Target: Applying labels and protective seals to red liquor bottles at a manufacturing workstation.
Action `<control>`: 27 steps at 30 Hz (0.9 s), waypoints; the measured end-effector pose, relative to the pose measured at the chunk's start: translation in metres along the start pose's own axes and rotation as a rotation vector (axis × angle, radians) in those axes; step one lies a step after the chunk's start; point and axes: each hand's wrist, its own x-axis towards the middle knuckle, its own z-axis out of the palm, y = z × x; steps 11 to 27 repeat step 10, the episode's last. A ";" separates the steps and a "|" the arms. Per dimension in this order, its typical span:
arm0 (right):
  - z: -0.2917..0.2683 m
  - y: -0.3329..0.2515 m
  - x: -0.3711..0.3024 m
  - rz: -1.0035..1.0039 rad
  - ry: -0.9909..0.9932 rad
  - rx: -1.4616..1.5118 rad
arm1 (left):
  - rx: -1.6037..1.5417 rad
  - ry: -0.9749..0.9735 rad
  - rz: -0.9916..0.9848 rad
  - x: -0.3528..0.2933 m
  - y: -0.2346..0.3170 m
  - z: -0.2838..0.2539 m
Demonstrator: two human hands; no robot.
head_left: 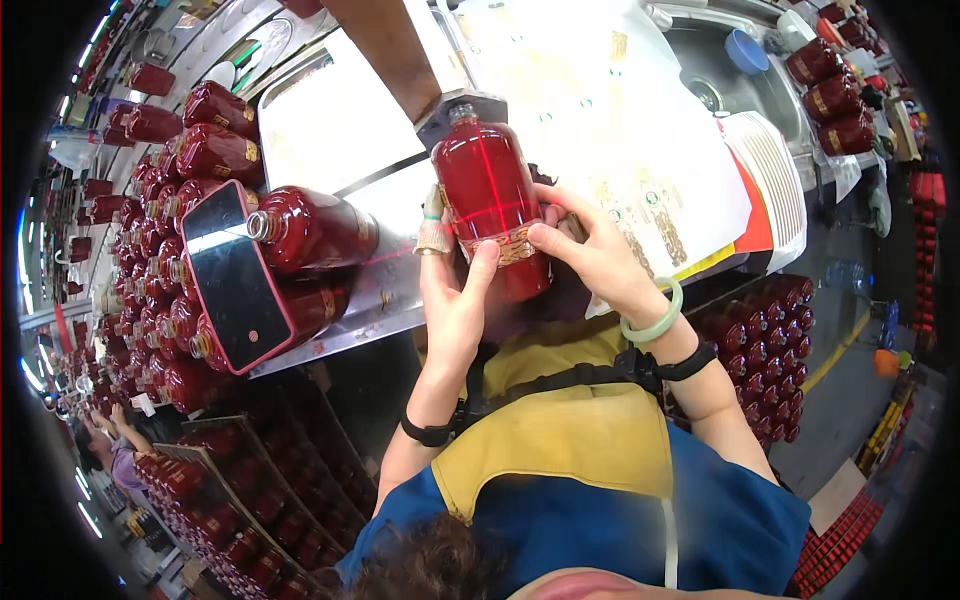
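Between my hands is a dark red glass bottle [480,165], its clear neck pointing away from me against a metal bracket [458,112]. My left hand [455,300] grips its left side, the thumb pressing on a gold patterned label band [505,246] around the lower part. A pale cover wraps one left finger. My right hand [605,250] is closed on the right side, with its thumb on the band's right end. Thin red light lines cross the glass. Whatever lies under the bottle is mostly hidden.
A sheet of gold labels [650,190] covers the bench at right, near a metal sink [690,75] with a blue bowl [746,52]. At left, a phone [235,280] leans by a lying red bottle [315,230] and many more bottles. Crates of bottles [755,345] stand below.
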 end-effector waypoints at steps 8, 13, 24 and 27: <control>-0.016 -0.011 -0.008 -0.038 0.114 -0.075 | 0.068 0.012 0.023 0.001 -0.004 -0.001; -0.016 -0.011 -0.009 -0.085 0.097 -0.075 | 0.089 0.020 0.034 0.001 -0.004 -0.001; -0.016 -0.011 -0.009 -0.085 0.097 -0.075 | 0.089 0.020 0.034 0.001 -0.004 -0.001; -0.016 -0.011 -0.009 -0.085 0.097 -0.075 | 0.089 0.020 0.034 0.001 -0.004 -0.001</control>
